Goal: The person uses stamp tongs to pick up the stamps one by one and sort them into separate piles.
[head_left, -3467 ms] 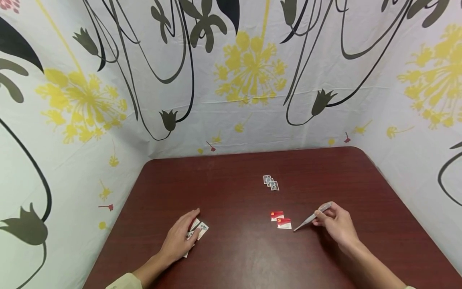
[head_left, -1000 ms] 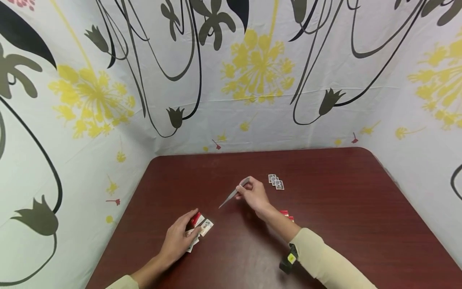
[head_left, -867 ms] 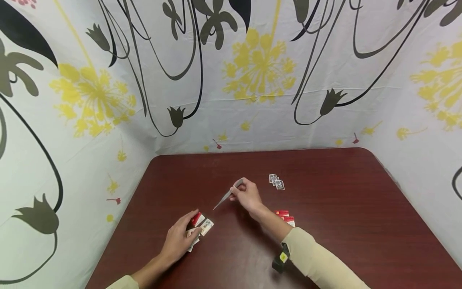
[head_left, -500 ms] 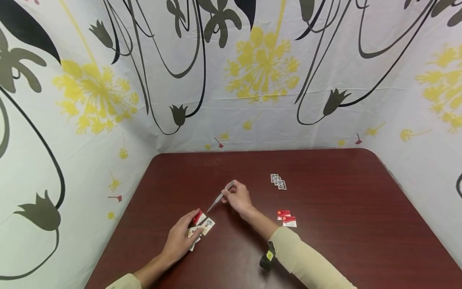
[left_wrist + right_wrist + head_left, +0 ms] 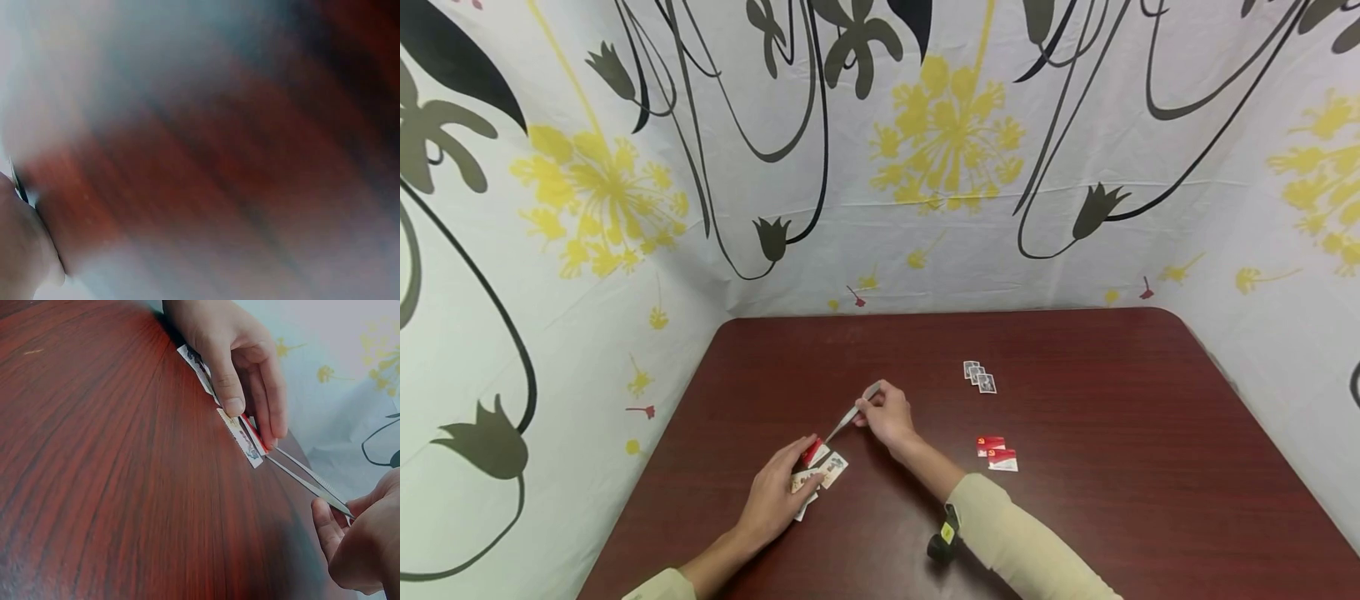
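White cloth (image 5: pixel 850 183) printed with dark tulips and yellow blossoms hangs behind and beside the worktop (image 5: pixel 1112 400), which we see as red-brown wood. Across its near side reaches a cream sleeve (image 5: pixel 1022 533). At the left rests the left hand (image 5: pixel 771 496), its fingers extended and the thumb spread from them, over some pale stamps (image 5: pixel 832 470). Just to its right and farther off, the right hand (image 5: pixel 887 417) has its fingers pinching grey tweezers (image 5: pixel 850 415). Their tips reach the edge of a red-and-white stamp (image 5: pixel 819 455) on the far side of the pale ones; we cannot tell whether they grip it. To the right, two red stamps (image 5: pixel 1002 460) overlap, and farther away three grey stamps (image 5: pixel 987 383) overlap in a slanting row.
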The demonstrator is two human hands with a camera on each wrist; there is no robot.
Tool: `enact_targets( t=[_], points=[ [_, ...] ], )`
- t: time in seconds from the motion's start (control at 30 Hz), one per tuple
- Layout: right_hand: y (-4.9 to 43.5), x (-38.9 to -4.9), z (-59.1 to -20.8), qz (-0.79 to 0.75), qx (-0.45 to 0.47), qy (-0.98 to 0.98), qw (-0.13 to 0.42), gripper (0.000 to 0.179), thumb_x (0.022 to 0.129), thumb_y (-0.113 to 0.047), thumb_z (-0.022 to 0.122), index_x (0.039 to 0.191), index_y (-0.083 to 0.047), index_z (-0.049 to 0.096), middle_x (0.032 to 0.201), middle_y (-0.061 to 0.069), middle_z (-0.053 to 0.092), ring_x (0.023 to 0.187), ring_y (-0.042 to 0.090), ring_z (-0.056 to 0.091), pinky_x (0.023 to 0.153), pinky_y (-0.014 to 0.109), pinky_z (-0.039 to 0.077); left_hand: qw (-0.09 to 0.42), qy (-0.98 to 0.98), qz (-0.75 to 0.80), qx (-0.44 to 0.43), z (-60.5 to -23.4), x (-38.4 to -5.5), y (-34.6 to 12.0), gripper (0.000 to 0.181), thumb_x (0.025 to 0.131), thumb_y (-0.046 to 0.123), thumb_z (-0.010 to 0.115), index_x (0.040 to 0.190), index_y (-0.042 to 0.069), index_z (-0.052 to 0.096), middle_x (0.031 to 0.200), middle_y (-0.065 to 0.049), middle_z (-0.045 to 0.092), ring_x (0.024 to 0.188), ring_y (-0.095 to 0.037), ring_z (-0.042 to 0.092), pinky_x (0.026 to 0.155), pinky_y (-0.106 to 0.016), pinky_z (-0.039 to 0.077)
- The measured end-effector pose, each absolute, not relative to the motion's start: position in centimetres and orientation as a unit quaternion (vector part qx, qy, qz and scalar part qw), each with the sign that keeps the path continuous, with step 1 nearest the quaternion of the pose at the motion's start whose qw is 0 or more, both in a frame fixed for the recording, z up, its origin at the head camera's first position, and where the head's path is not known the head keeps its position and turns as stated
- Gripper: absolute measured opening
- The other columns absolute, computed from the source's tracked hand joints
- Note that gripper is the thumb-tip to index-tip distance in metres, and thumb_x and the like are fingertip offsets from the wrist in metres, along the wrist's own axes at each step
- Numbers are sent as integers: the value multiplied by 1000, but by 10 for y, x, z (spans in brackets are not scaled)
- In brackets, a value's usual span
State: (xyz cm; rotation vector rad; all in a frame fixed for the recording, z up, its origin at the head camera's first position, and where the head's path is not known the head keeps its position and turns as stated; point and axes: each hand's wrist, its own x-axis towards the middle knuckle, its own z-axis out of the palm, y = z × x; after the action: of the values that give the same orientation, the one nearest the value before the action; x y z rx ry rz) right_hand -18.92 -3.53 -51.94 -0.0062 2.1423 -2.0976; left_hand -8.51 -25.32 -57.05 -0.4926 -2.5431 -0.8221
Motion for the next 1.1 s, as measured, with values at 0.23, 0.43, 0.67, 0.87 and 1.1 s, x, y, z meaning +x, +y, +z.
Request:
enact_targets(
  t=[0.23,0.43,0.67,0.87,1.1],
  points=[
    [-38,-187,-520,-694,-2,717,60,10,97,5,71,98,3,61,84,17,76,69,30,76,71,42,65,205,-915,-301,-173,-571,-84,-253,67,86,17,91,146,7,64,140,-18,67,128,-34,65,100,-56,54],
    [-36,-184,-518,-692,1,720,55,11,97,5,71,97,1,62,82,14,75,69,30,76,71,42,65,211,-913,-299,-177,-570,-84,-253,69,85,17,91,147,6,63,141,-15,67,128,-33,65,99,-55,55],
    [-35,-184,-519,-690,3,721,52,11,97,5,71,96,0,62,81,15,75,69,31,77,70,40,65,214,-912,-307,-171,-568,-85,-253,67,84,18,92,144,8,64,140,-7,68,127,-26,65,98,-51,54],
    [-36,-183,-520,-687,7,724,51,10,97,4,71,96,0,62,81,15,75,71,33,77,70,40,65,212,-910,-312,-170,-569,-85,-254,68,83,18,93,142,4,63,132,-4,70,121,-21,65,95,-48,55],
    [-38,-183,-519,-687,10,725,45,10,97,4,72,97,1,62,82,16,75,68,30,76,70,40,65,212,-914,-302,-167,-569,-86,-254,65,84,21,93,141,6,65,134,-4,70,123,-22,65,97,-47,54]
  ],
)
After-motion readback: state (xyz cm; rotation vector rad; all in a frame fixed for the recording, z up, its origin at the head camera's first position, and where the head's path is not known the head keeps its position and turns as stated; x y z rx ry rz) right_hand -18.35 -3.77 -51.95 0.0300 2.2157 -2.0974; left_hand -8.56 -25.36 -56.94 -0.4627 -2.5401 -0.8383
